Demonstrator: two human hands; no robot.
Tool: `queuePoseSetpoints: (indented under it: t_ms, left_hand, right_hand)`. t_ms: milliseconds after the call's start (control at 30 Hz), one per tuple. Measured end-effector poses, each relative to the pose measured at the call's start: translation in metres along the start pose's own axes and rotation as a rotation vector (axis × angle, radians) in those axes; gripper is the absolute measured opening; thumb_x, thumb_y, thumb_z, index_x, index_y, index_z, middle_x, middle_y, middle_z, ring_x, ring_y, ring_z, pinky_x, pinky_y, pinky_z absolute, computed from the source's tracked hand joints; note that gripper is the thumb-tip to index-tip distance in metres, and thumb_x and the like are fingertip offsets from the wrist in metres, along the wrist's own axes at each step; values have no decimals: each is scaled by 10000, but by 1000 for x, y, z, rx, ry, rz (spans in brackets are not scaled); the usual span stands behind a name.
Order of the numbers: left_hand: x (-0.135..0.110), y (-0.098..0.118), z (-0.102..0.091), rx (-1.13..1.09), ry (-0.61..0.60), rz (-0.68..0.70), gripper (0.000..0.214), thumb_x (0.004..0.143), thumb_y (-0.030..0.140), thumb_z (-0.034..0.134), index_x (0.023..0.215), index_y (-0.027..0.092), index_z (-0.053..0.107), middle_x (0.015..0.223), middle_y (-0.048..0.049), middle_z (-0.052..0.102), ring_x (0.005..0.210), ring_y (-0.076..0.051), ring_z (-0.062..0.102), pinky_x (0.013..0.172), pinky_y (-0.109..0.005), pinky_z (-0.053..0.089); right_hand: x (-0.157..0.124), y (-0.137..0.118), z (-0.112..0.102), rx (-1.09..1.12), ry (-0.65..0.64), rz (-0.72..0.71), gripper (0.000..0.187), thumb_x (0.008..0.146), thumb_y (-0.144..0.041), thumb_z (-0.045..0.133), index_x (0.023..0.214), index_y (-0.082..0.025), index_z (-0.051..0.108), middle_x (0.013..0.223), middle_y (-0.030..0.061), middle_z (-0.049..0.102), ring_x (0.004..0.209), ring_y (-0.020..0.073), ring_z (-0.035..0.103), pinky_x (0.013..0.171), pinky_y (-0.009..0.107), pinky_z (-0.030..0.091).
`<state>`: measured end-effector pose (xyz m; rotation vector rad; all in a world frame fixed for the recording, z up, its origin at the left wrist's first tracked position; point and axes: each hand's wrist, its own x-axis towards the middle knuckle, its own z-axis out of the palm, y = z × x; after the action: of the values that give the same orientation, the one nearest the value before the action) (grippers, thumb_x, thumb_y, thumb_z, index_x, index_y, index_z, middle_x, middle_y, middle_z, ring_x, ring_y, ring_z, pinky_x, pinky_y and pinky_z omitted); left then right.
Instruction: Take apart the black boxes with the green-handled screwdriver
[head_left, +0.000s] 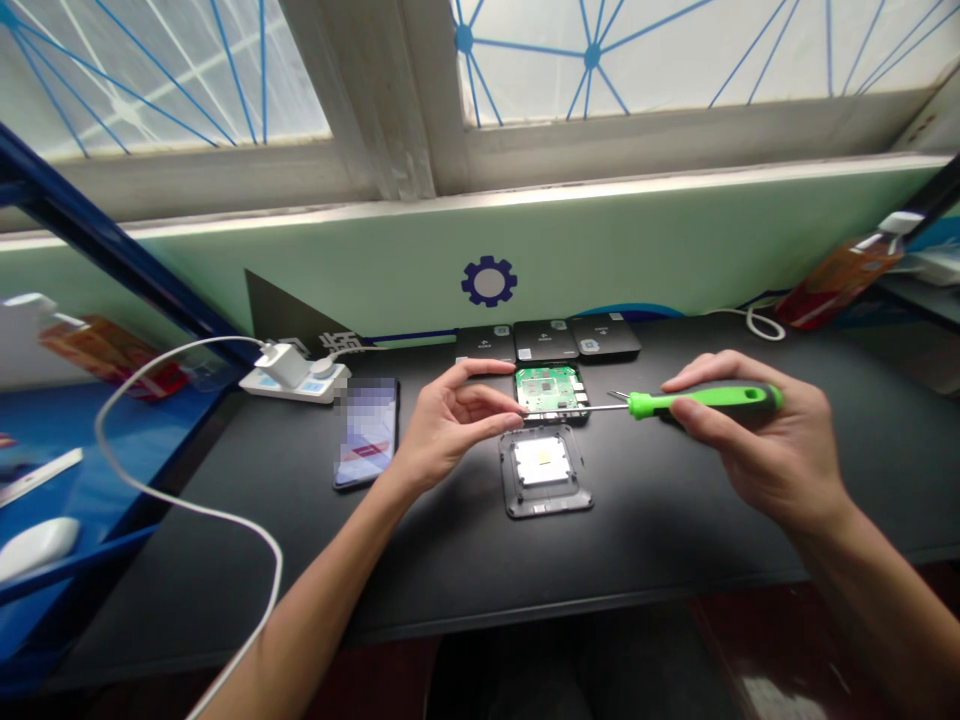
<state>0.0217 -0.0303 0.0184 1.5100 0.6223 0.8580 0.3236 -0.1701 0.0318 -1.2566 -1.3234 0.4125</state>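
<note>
Green screwdriver (643, 404) inside the right grip (784, 450)

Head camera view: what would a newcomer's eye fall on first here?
Most likely the bright green-and-black screwdriver, held in the right hand and pointing across toward the left hand. Next, perhaps, the exposed green circuit board near the middle of the black table, with a removed dark cover lying on the near side of it.
</note>
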Motion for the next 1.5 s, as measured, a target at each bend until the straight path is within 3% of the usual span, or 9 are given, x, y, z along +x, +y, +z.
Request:
queuePoseSetpoints:
  t_ms: [433,600,667,733,833,900,1000,1233,1500]
  left_hand:
    - [-3,1,2,63,-38,26,661,854,299,1002,1416,146,690,970,-99,886,899,-250,874,914,-354,701]
    - [-6,1,6,152,-51,76,642,880,324,988,1423,159,687,924,-85,880,877,-249,871,898,-347,682]
    - [-8,-1,10,210,-29,95,618,893,358,976,1410,170,694,929,-84,882,880,-253,870,890,-343,666]
    - [-9,-5,15,279,-6,112,586,901,391,964,1387,190,706,934,-78,885,839,-240,860,811,-313,637]
    - [-10,-16,24,383,10,125,525,935,398,926,1381,228,707,929,-47,891,606,-156,742,619,-258,523]
    - [-9,-24,29,469,25,163,459,961,354,892,1370,255,709,924,-21,894,531,-115,636,569,-240,440]
    - [-7,-33,36,568,37,156,471,937,282,895,1361,273,691,920,14,895,520,-109,580,607,-239,442]
    - [0,-32,47,670,-10,61,492,916,270,888,1353,283,663,917,25,893,648,-201,760,657,-283,504]
    - [12,-34,45,740,-51,57,432,899,237,882,1271,279,667,928,32,891,703,-236,802,645,-305,507]
  right_hand:
    - [18,-26,0,-86,-85,13,228,933,-457,928,951,-247,843,934,67,801,766,237,709,629,346,519]
    - [37,-40,29,408,-157,72,227,953,-421,884,1041,-271,739,1019,76,808,931,291,776,856,454,655]
    - [44,-45,47,612,-198,70,216,965,-365,865,1041,-280,682,823,3,716,754,224,702,799,414,637]
    - [52,-48,65,732,-217,34,221,957,-348,866,1025,-281,667,664,-71,506,565,150,487,670,337,563]
    - [63,-50,84,779,-283,47,302,994,-540,807,1018,-269,675,652,-73,394,540,140,334,546,297,415]
    - [68,-48,91,782,-355,74,417,1018,-671,709,989,-255,686,664,-47,426,563,156,354,540,304,387]
    - [69,-42,96,796,-447,90,425,1055,-643,646,949,-236,702,689,-16,490,597,169,390,551,303,348]
    - [67,-28,98,771,-498,119,411,1074,-600,683,914,-221,698,711,-4,561,599,165,430,564,307,309]
    - [71,-21,96,784,-509,97,410,1077,-588,701,914,-212,700,739,-1,587,613,162,484,577,301,361]
